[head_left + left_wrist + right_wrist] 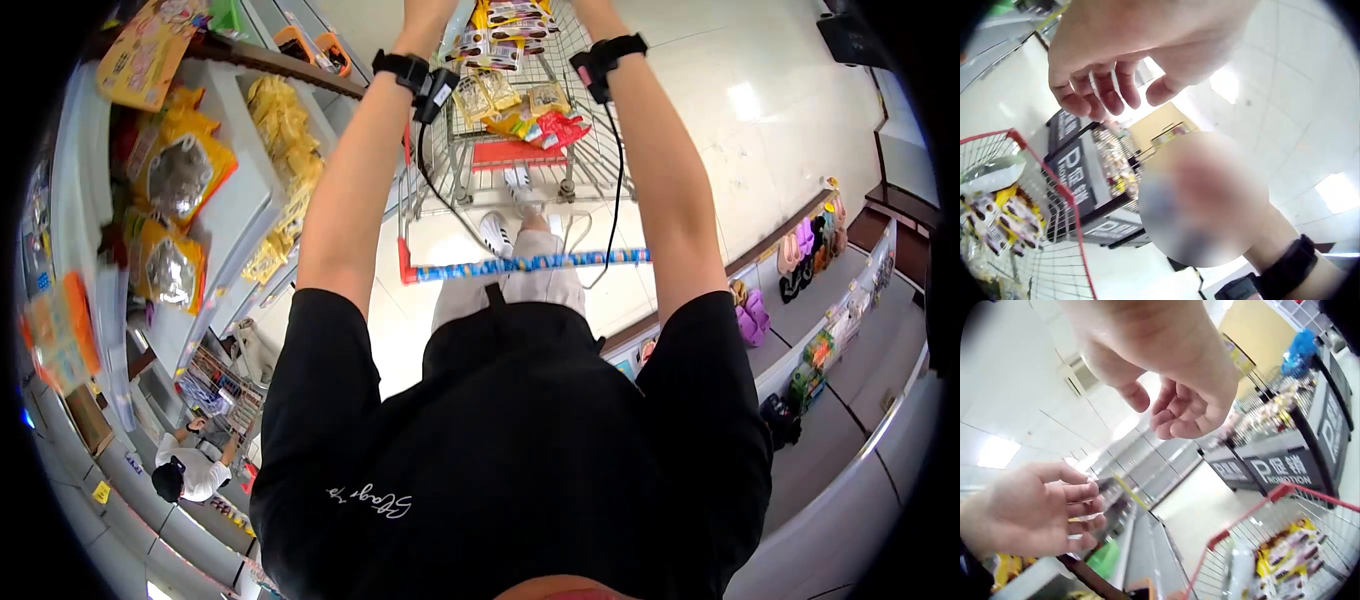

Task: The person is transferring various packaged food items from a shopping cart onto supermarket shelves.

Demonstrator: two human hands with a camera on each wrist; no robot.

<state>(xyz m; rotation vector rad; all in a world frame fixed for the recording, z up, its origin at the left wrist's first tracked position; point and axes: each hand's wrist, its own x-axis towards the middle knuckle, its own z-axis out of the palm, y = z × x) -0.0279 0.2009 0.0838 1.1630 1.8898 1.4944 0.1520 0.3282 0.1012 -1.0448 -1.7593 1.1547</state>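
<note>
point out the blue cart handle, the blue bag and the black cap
blue cart handle (530, 264), head view, middle of bar
blue bag (1300, 353), right wrist view, its middle
black cap (168, 482), head view, crown

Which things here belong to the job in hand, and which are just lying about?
Seemingly in the job:
left hand
right hand
cart
packets in the cart

Just about, I'd say:
bags on the shelf
purple slippers
promotion stand

Black short-sleeved shirt (500, 430), white script; black wrist straps (402, 70).
</note>
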